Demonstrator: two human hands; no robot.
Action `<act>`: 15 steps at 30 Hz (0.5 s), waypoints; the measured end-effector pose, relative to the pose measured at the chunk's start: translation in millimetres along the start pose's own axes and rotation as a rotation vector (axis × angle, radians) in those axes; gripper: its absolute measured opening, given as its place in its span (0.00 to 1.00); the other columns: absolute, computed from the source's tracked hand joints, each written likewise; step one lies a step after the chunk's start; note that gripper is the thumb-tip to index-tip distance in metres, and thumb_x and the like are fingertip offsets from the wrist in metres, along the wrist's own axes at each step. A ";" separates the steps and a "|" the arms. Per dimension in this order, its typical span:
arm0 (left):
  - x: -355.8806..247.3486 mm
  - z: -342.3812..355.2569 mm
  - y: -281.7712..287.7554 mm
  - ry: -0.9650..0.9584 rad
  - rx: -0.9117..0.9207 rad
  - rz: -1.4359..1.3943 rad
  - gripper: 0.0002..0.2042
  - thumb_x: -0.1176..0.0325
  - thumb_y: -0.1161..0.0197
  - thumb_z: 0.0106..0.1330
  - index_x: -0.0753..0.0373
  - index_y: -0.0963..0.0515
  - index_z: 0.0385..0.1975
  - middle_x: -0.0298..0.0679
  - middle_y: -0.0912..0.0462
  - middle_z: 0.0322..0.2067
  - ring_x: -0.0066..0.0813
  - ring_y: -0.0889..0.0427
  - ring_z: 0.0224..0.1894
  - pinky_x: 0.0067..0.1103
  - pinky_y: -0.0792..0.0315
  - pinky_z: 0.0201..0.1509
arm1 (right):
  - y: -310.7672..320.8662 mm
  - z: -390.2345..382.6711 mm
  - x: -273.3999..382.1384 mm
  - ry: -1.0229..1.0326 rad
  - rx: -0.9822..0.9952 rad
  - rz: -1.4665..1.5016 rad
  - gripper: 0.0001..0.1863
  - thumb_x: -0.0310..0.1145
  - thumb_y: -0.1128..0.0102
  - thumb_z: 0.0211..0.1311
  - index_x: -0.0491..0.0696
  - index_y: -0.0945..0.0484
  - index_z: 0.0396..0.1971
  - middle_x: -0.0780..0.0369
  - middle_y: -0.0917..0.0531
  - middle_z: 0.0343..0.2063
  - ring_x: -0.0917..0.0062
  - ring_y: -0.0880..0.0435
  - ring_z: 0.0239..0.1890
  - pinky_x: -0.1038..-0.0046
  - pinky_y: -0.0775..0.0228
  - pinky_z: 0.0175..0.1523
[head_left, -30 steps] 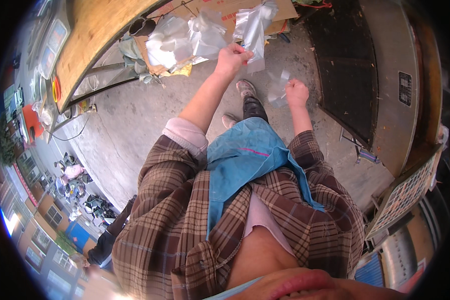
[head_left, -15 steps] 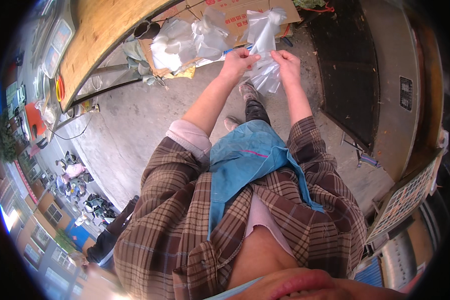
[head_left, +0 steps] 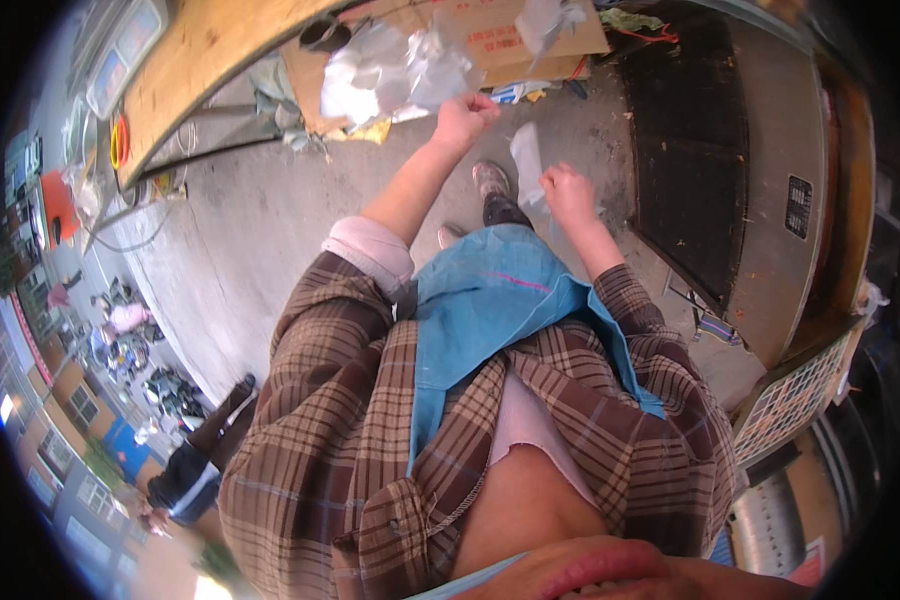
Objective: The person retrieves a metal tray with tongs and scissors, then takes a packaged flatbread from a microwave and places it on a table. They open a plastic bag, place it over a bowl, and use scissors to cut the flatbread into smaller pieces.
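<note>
A small clear plastic bag [head_left: 526, 152] trails from my right hand [head_left: 571, 196], whose fingers are closed on its edge. The bag hangs over the floor, just beyond my shoes. Farther out and to the left, my left hand [head_left: 467, 118] has its thumb and fingers pinched together; whether anything thin is between them I cannot make out. Beyond that hand hang bunches of whitish plastic bags [head_left: 370, 82], close to its fingertips. Another clear bag bunch [head_left: 550, 22] hangs against the cardboard at the far side, apart from both hands.
A flattened cardboard sheet [head_left: 505, 35] stands behind the bags. To the left runs a wooden tabletop [head_left: 205, 62] with orange and yellow tape rolls [head_left: 120, 142] by its edge. A dark metal cabinet [head_left: 690, 150] stands on the right. A person in dark clothes [head_left: 185, 480] is at lower left.
My hands, close together at the hanging bags before, are now apart. My right hand has come back toward me with a bag separate from the bunch; the left has moved slightly left.
</note>
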State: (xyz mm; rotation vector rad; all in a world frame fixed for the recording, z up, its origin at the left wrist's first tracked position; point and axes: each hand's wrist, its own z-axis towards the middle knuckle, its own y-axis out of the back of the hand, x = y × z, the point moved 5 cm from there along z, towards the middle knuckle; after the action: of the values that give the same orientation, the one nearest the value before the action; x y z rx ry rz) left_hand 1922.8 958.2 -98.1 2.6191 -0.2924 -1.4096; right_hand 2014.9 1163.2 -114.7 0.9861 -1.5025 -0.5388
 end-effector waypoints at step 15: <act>39.4 -37.7 104.8 -0.101 0.340 -0.133 0.26 0.71 0.45 0.53 0.62 0.32 0.57 0.39 0.30 0.56 0.32 0.37 0.60 0.27 0.49 0.66 | 8.2 6.1 112.1 -0.194 0.251 0.996 0.04 0.22 0.41 0.50 0.39 0.21 0.27 0.68 0.24 0.26 0.85 0.28 0.32 0.84 0.38 0.39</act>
State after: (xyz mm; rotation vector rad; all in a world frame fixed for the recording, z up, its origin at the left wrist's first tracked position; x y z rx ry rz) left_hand 1965.2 848.7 -85.7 2.8856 -0.4095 -1.6712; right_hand 2013.4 1074.3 -45.7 0.2635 -2.0303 0.2862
